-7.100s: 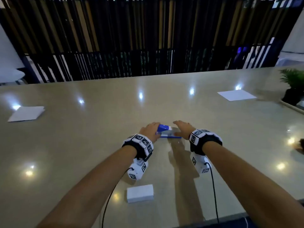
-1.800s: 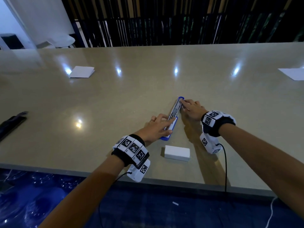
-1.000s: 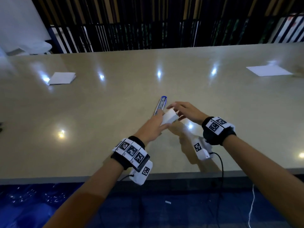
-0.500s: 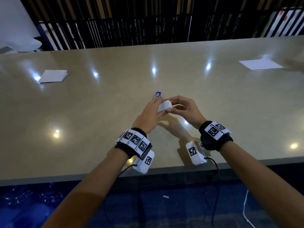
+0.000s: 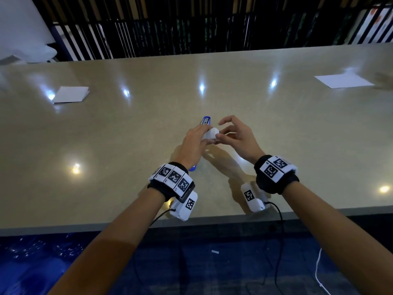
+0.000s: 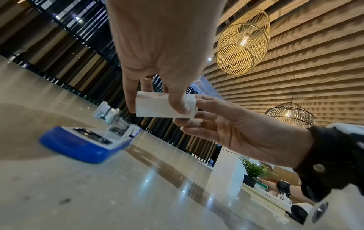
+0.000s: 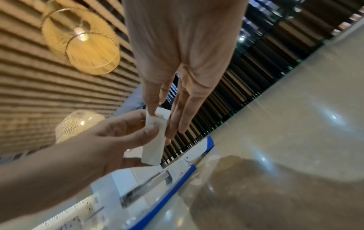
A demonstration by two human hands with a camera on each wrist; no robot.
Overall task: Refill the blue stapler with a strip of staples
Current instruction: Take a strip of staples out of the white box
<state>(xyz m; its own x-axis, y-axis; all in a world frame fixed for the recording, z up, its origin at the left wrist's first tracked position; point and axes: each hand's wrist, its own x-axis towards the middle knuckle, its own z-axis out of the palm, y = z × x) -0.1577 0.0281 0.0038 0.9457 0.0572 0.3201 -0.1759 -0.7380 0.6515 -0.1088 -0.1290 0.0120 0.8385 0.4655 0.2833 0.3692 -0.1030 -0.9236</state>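
The blue stapler [image 5: 206, 120] lies swung open flat on the beige table [image 5: 106, 145], mostly hidden under my hands in the head view; its blue base [image 6: 78, 146] and metal staple channel [image 7: 145, 185] show in the wrist views. My left hand [image 5: 202, 139] grips a small white staple box [image 5: 209, 133] from above, thumb on one side and fingers on the other, a little above the stapler. My right hand [image 5: 220, 133] pinches the box's right end [image 6: 194, 105] with thumb and fingers, its index finger raised. No staple strip is visible.
A folded white paper [image 5: 71, 94] lies at the back left and a white sheet [image 5: 343, 80] at the back right. The table's front edge [image 5: 127, 225] runs just behind my wrists, with cables hanging over it. A potted plant [image 6: 254, 169] stands far to the right.
The box, earlier on the table near the front edge, is now held in both hands above the stapler. Since half a second ago my right index finger has lifted off the box end.
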